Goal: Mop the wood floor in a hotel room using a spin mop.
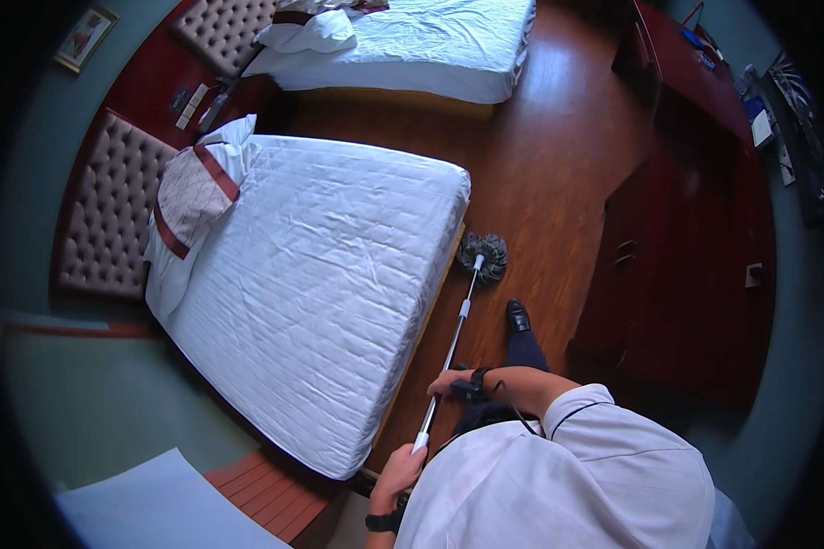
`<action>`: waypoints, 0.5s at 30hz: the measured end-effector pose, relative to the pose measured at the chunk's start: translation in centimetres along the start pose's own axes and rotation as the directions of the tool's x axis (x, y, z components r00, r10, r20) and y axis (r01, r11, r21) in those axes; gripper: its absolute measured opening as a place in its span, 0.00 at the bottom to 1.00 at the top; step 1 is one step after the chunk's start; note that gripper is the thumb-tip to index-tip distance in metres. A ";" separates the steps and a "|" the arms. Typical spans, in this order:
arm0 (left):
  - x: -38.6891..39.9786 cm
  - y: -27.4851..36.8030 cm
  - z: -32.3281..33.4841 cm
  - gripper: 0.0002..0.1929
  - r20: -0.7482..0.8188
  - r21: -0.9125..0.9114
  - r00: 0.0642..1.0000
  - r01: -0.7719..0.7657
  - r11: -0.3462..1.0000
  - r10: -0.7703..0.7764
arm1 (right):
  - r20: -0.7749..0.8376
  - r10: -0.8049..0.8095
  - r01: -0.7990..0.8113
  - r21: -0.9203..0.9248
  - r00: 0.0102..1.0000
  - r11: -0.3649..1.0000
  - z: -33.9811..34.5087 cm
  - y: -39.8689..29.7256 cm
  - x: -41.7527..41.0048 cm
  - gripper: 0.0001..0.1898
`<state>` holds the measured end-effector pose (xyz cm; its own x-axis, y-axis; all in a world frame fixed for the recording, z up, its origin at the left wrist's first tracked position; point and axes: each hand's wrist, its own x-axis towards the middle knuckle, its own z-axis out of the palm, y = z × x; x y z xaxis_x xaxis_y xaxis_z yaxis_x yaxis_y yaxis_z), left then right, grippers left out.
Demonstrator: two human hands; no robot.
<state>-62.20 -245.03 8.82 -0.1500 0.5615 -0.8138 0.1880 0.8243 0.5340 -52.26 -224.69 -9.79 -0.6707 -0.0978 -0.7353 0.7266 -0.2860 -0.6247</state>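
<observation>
A long-handled string mop with a grey-green head (482, 257) lies against the wooden floor, close to the foot of the nearer bed. Its metal handle (451, 346) slants down towards me. My left hand (402, 470) is closed round the white grip at the handle's upper end. Further down the shaft, my right hand (450, 381) holds the metal tube. Both wrists wear black bands, the right one with a small device and a cable. My black shoe (518, 316) stands on the floor to the right of the handle.
The nearer bed (316, 274), in a white sheet, stands close at the left of the handle. Beyond it is a second bed (419, 41). A dark red wooden cabinet (700, 274) runs along the right. A slatted reddish bench (268, 491) is at lower left.
</observation>
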 end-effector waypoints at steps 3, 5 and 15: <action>-3.4 -3.2 -0.9 0.18 -0.003 0.003 0.998 0.059 0.998 -0.059 | 0.158 -0.285 0.293 -0.033 0.946 0.955 4.2 5.8 6.4 0.18; -5.2 -6.7 -0.7 0.19 -0.023 -0.075 1.000 -0.011 0.997 0.009 | 0.271 -0.056 0.073 -0.054 0.961 0.996 6.7 2.9 3.4 0.18; 2.3 -3.8 0.6 0.18 0.070 0.010 0.995 -0.068 0.998 0.067 | -0.313 0.104 -0.120 -0.031 0.944 0.992 2.6 1.9 -0.4 0.14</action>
<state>-62.62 -246.91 4.81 -0.0683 0.6089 -0.7903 0.2076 0.7835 0.5857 -50.99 -227.71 -10.05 -0.5105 0.1766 -0.8415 0.8061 -0.2423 -0.5399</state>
